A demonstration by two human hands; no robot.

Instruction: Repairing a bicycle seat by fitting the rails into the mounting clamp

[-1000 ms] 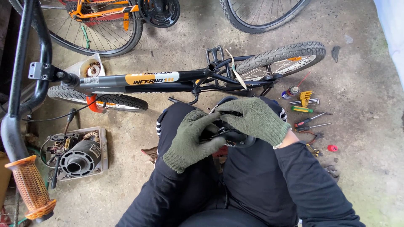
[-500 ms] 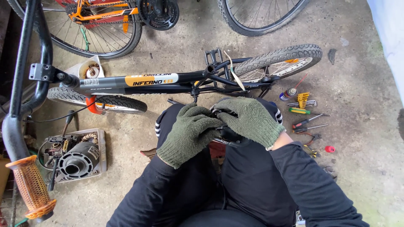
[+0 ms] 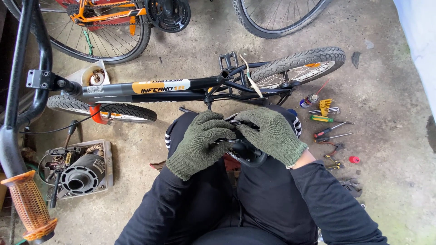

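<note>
Both my hands wear green knit gloves and meet over my lap. My left hand (image 3: pixel 200 143) and my right hand (image 3: pixel 271 134) are closed on a black bicycle saddle (image 3: pixel 245 152), which is mostly hidden beneath them. Just beyond my knees a small black bicycle (image 3: pixel 181 88) with an orange patch on its frame lies on its side on the concrete floor, its rear wheel (image 3: pixel 297 68) to the right.
Screwdrivers, pliers, a spray can and a red cap (image 3: pixel 327 127) lie scattered on the floor at right. A tray of parts (image 3: pixel 79 170) sits at left. An orange-gripped handlebar (image 3: pixel 27 204) rises at the near left. Two larger bicycle wheels (image 3: pixel 104 31) stand at the back.
My gloved hands have shifted slightly on the saddle, the left hand closing further over it. The view has moved a little.
</note>
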